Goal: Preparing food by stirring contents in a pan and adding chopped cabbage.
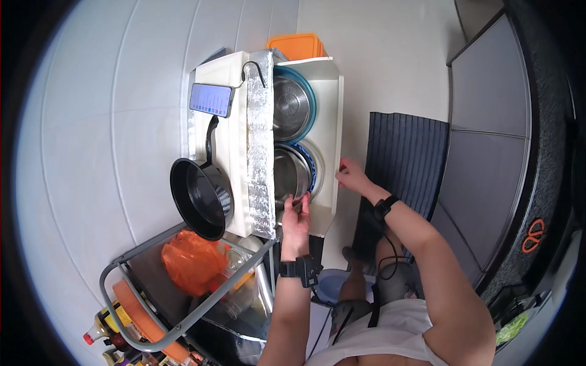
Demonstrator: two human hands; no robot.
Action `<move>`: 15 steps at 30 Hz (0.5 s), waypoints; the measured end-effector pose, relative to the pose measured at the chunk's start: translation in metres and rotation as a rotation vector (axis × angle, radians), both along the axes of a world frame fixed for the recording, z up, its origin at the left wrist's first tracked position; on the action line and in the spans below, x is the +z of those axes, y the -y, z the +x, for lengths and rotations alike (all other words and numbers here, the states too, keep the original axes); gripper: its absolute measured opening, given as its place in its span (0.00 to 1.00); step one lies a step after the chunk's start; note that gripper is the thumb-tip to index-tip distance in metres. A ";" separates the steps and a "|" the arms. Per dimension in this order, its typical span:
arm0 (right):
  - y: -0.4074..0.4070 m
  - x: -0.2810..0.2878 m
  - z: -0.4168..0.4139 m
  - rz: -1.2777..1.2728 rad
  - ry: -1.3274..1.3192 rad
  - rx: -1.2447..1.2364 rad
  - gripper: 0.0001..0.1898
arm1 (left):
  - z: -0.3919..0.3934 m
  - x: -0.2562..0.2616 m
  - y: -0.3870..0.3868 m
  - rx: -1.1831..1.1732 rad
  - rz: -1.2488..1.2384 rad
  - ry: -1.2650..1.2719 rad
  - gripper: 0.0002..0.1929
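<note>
A white drawer (328, 110) stands pulled out from a white cabinet. My left hand (296, 222) reaches into its near end, thumb over the rim of a stainless steel bowl (286, 171) and fingers along the outside. Around that bowl shows a blue-patterned rim (312, 171), with a pale round dish (319, 185) beneath. Farther along the drawer, a steel bowl (290, 107) sits inside a teal basin (312, 98). My right hand (355, 177) is at the drawer's front panel with curled fingertips against its edge; its grip is partly hidden.
On the foil-edged cabinet top (261, 183) are a black saucepan (197, 196) and a lit phone (211, 99). A grey metal-framed rack (183, 329) with an orange plastic bag (194, 263) stands at lower left. A dark ribbed mat (403, 155) lies on the floor.
</note>
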State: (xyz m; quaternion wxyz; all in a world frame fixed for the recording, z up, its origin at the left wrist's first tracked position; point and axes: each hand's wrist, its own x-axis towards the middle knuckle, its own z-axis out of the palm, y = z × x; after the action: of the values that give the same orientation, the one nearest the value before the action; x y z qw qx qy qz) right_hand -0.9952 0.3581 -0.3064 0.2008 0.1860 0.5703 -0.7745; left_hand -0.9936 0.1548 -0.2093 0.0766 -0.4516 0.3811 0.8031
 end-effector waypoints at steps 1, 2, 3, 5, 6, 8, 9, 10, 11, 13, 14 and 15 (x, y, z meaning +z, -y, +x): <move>-0.001 -0.004 0.001 0.014 -0.002 -0.001 0.15 | -0.001 -0.004 -0.001 -0.001 0.014 -0.002 0.12; 0.001 -0.006 -0.001 0.056 0.005 -0.001 0.17 | -0.002 -0.008 -0.001 0.008 0.040 0.047 0.13; 0.005 -0.001 -0.003 0.090 0.012 0.005 0.18 | -0.003 -0.008 0.002 0.021 0.059 0.096 0.14; 0.012 0.010 -0.006 0.044 0.011 0.002 0.19 | -0.003 -0.005 0.010 0.021 0.086 0.089 0.18; 0.013 0.017 -0.008 0.002 0.019 -0.009 0.19 | -0.004 0.005 0.005 -0.021 0.054 0.058 0.18; 0.014 0.007 -0.008 0.061 0.018 0.019 0.20 | -0.002 0.028 -0.014 -0.057 0.044 0.024 0.18; 0.017 0.001 -0.011 0.098 0.015 0.042 0.20 | 0.002 0.046 -0.022 -0.116 0.017 0.015 0.18; 0.022 -0.004 -0.015 0.103 0.006 0.056 0.20 | 0.008 0.060 -0.027 -0.170 -0.013 0.007 0.17; 0.026 -0.009 -0.019 0.082 -0.012 0.046 0.20 | 0.015 0.068 -0.028 -0.166 0.001 0.090 0.18; 0.041 -0.012 -0.031 0.054 -0.040 0.062 0.21 | 0.041 0.079 -0.017 -0.264 0.100 0.034 0.20; 0.047 -0.014 -0.037 0.102 -0.018 0.083 0.20 | 0.054 0.086 -0.014 -0.247 0.104 0.026 0.20; 0.055 -0.013 -0.044 0.149 0.001 0.105 0.19 | 0.065 0.103 -0.015 -0.348 0.083 0.039 0.21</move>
State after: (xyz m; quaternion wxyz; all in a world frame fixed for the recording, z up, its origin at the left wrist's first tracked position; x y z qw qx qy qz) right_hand -1.0397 0.3035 -0.3191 0.2272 0.1707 0.6352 -0.7182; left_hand -0.9286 0.1699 -0.1063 0.2403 -0.3911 0.4184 0.7837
